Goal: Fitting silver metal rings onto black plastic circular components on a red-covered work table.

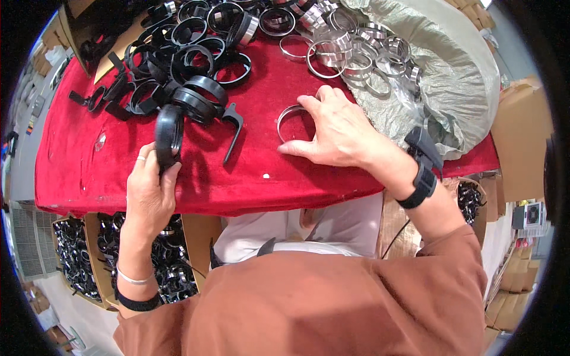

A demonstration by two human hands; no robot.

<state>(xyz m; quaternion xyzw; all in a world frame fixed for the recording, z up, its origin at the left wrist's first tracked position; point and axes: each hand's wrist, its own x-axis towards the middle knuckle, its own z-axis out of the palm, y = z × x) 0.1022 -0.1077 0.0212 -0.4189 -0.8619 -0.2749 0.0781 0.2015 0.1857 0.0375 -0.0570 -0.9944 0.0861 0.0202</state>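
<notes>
My left hand (pixel 150 193) is closed on a black ring (pixel 169 135), holding it up on edge by its lower rim. Around a thin silver metal ring (pixel 282 122) lying on the red cloth, my right hand (pixel 332 130) has its thumb at the near side and its fingers at the far side; the palm hides the ring's right part. Between the two hands lies a black hooked lever piece (pixel 233 129). Just beyond my left hand, black rings (pixel 199 101) lean against each other.
A red cloth (pixel 77 160) covers the table. Black ring parts (pixel 193 29) pile up at the back left. Silver rings (pixel 359 59) lie on a pale plastic sheet (pixel 457 71) at the back right. Boxes of black parts (pixel 77 255) stand below the table's near edge.
</notes>
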